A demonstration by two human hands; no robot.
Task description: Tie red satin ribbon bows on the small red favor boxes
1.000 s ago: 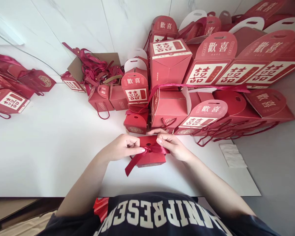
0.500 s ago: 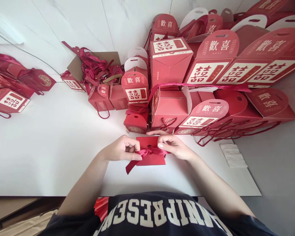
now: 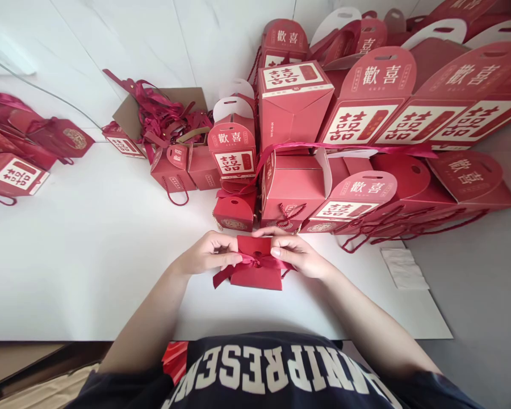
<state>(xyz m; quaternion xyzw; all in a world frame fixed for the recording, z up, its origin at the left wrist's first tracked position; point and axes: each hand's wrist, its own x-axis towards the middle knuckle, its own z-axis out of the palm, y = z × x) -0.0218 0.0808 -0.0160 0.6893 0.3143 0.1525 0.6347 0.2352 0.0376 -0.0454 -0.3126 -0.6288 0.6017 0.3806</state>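
A small red box (image 3: 256, 277) is on the white table in front of me, with a dark pink ribbon (image 3: 255, 261) knotted across its top near a round hole. My left hand (image 3: 215, 253) pinches the ribbon on the left side of the knot; a loose ribbon tail hangs below its fingers. On the right, my right hand (image 3: 296, 253) holds the ribbon between thumb and fingers at the box's upper right, one finger stretched out behind the box. The underside of the box is hidden.
Red gift boxes (image 3: 360, 125) with cord handles are stacked at the back right. An open carton (image 3: 132, 113) of ribbons stands at the back, with more red boxes (image 3: 21, 176) at the far left. A folded white tissue (image 3: 404, 268) lies on the right of the white table (image 3: 89, 272).
My left hand has moved slightly up and left with the ribbon. The box has tilted and shifted a little left, and more of its lower face shows.
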